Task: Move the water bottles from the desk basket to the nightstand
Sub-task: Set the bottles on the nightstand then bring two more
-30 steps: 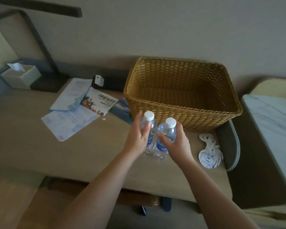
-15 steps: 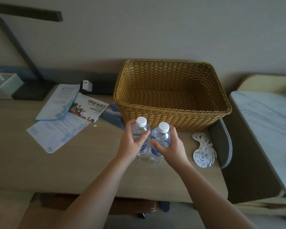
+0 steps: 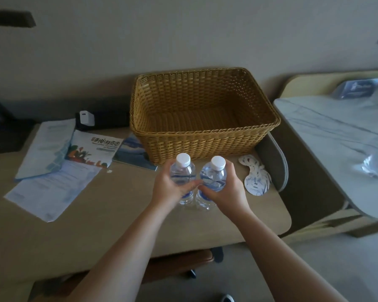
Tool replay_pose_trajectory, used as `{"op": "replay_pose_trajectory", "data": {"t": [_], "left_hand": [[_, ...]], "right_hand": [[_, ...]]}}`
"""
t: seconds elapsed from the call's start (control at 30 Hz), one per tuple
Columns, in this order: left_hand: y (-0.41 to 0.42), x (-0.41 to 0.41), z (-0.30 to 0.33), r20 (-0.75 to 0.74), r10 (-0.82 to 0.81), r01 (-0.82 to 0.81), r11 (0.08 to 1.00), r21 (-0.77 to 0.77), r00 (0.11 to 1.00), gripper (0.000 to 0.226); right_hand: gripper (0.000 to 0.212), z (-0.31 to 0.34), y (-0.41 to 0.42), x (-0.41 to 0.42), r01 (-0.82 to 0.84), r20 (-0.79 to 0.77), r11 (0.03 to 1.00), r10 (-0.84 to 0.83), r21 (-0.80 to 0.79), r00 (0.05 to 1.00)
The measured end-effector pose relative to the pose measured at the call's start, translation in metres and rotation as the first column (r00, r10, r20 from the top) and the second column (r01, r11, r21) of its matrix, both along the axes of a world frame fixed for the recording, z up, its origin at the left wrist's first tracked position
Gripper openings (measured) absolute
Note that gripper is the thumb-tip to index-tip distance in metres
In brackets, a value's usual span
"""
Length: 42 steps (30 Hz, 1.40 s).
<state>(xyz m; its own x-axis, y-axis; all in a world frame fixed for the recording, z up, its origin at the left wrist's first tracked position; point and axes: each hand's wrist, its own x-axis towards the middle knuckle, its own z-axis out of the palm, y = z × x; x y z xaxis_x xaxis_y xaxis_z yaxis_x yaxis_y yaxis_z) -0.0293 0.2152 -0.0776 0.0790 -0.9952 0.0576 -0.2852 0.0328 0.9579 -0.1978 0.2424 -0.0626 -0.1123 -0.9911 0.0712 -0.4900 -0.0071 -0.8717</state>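
Two clear water bottles with white caps stand upright side by side on the desk, just in front of the wicker basket (image 3: pixel 205 138). My left hand (image 3: pixel 169 188) grips the left bottle (image 3: pixel 182 168) around its middle. My right hand (image 3: pixel 226 190) grips the right bottle (image 3: pixel 214 173) the same way. The basket's inside shows nothing in it. The marble-topped nightstand (image 3: pixel 327 127) stands to the right of the desk, lower down.
Leaflets and papers (image 3: pixel 52 171) lie on the desk's left part, with a white charger (image 3: pixel 86 117) behind them. Round paper coasters (image 3: pixel 255 177) lie right of the bottles. A clear plastic item (image 3: pixel 375 166) and a card (image 3: pixel 356 87) sit on the nightstand. A chair (image 3: pixel 183 262) is under the desk.
Both hands have closed tighter around the bottles. The view has swung right, bringing more of the nightstand into sight.
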Motion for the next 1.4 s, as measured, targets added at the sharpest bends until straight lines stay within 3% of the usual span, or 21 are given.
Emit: {"op": "replay_pose_trajectory", "data": {"t": [0.17, 0.3, 0.47, 0.6, 0.7, 0.97, 1.4], "left_hand": [[0.021, -0.028, -0.004, -0.012, -0.09, 0.089, 0.995, -0.04, 0.996, 0.055], [0.038, -0.063, -0.002, -0.027, -0.228, 0.227, 0.973, -0.033, 0.973, 0.056], [0.067, -0.12, 0.003, -0.041, -0.349, 0.349, 0.937, -0.025, 0.936, 0.05], [0.099, -0.178, 0.004, -0.055, -0.475, 0.476, 0.88, 0.0, 0.878, 0.058], [0.131, -0.227, 0.005, 0.001, -0.58, 0.579, 0.814, -0.033, 0.815, 0.052], [0.26, -0.38, 0.004, -0.028, -0.822, 0.822, 0.568, 0.042, 0.569, 0.049], [0.442, -0.578, 0.004, 0.017, -0.974, 0.972, 0.227, 0.065, 0.226, 0.052]], "right_hand": [[0.074, -0.006, 0.034, -0.019, 0.149, -0.006, 0.989, -0.149, -0.018, 0.989], [0.065, -0.006, 0.066, -0.05, 0.303, -0.007, 0.953, -0.303, -0.019, 0.953], [0.071, -0.007, 0.123, -0.103, 0.473, 0.0, 0.881, -0.473, 0.014, 0.881], [0.067, -0.007, 0.183, -0.147, 0.603, -0.002, 0.798, -0.603, 0.015, 0.798], [0.07, -0.01, 0.234, -0.184, 0.698, -0.002, 0.716, -0.698, 0.021, 0.716], [0.07, -0.012, 0.388, -0.298, 0.886, 0.024, 0.462, -0.887, 0.035, 0.462], [0.071, -0.013, 0.581, -0.42, 0.997, -0.016, 0.074, -0.997, -0.023, 0.073]]}}
